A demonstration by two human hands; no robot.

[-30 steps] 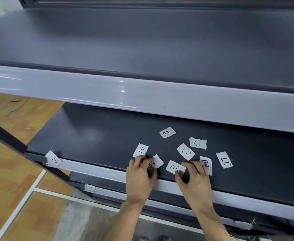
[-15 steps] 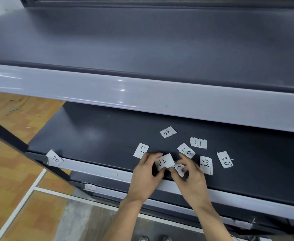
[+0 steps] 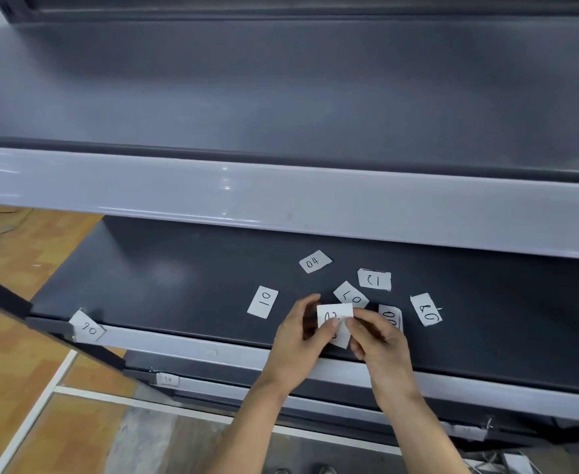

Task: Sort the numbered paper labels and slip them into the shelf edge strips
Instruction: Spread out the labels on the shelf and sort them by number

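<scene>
Nearest, low on the rack, a small label reading 10 (image 3: 167, 379) is sitting in the lowest edge strip (image 3: 233, 393), above a wooden floor (image 3: 8, 371). Just above it, both hands are reaching over the middle shelf's edge strip (image 3: 196, 347). The left hand (image 3: 298, 340) and the right hand (image 3: 380, 340) are meeting at the 02 label (image 3: 334, 314), each pinching it between thumb and curled fingers and holding it clear of the shelf. A second paper (image 3: 342, 339) is showing behind it; its number is hidden. At the strip's left end, a label reading 06 (image 3: 88, 328) is sticking up at a tilt.

On the dark middle shelf (image 3: 161, 278), the loose labels are lying scattered: 10 (image 3: 263, 301) to the left of the hands, 09 (image 3: 391, 316) partly behind the right hand, 08 (image 3: 425, 309) further right, 07 (image 3: 350, 295) just beyond the held label, then 12 (image 3: 374, 279), and 04 (image 3: 314, 261) furthest back. Beyond them, the upper shelf's pale edge strip (image 3: 281, 203) is running across the whole view.
</scene>
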